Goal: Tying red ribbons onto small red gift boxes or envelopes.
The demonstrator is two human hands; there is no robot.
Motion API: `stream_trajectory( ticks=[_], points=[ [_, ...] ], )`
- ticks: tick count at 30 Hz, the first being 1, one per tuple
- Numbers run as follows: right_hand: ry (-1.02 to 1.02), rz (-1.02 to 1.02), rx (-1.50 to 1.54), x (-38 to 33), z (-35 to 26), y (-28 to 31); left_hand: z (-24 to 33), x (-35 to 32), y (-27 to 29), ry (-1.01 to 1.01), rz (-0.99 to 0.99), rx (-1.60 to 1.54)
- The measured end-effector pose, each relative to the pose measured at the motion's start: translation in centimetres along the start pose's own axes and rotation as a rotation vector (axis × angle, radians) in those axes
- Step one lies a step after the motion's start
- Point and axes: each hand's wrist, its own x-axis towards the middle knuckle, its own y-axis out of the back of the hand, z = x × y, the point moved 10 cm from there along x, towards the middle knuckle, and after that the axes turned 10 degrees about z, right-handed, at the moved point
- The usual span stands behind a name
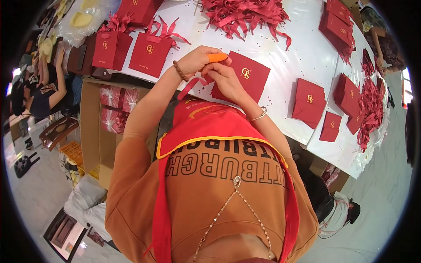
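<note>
My two hands meet over the left part of a red paper bag lying flat on the white-covered table. My left hand is closed, and a smooth orange tapered piece lies along its index finger; whether it is a finger sleeve or a held thing I cannot tell. The fingers of my right hand are bent into a pinch just below it. A red ribbon runs out from under those fingers toward the table's near edge. What lies between the left fingertips is hidden.
A pile of red ribbons lies at the far middle. Ribboned bags stand at left, more bags at right. An open cardboard box holds wrapped red packs. Other people work at both sides.
</note>
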Motion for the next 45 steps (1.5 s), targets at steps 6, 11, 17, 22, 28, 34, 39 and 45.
stream_trajectory(
  ticks=[6, 11, 17, 22, 28, 34, 39, 45],
  points=[
    [-0.04, -0.106, 0.091, -0.6, -0.6, -0.1, -0.4, -0.2, -1.4, 0.012, -0.194, -0.209],
    [0.313, 0.258, -0.56, 0.4, -4.3, 6.9, -0.8, 1.3, 5.6, -0.084, 0.21, -0.361],
    [0.246, 0.343, -1.313, 0.8, -0.2, 11.0, -3.1, 2.4, 6.1, 0.019, 0.293, -0.364],
    [0.226, 0.3, -1.229, 0.1, 0.6, 9.7, -1.7, 1.6, 2.5, -0.06, 0.23, -0.252],
    [0.336, 0.216, -1.155, -1.0, 0.4, 7.8, -4.0, 2.0, 0.2, -0.038, 0.176, 0.184],
    [0.399, 0.38, -1.143, -1.6, -0.5, 8.8, -4.8, 2.0, 0.3, -0.073, 0.258, 0.329],
    [0.346, 0.284, -1.082, -1.4, -0.1, 8.4, -4.7, 1.6, 0.1, -0.09, 0.298, 0.501],
    [-0.069, 0.104, -0.734, 0.1, 3.0, 9.5, -1.6, 0.3, -1.0, -0.375, 0.383, 0.709]
  ],
)
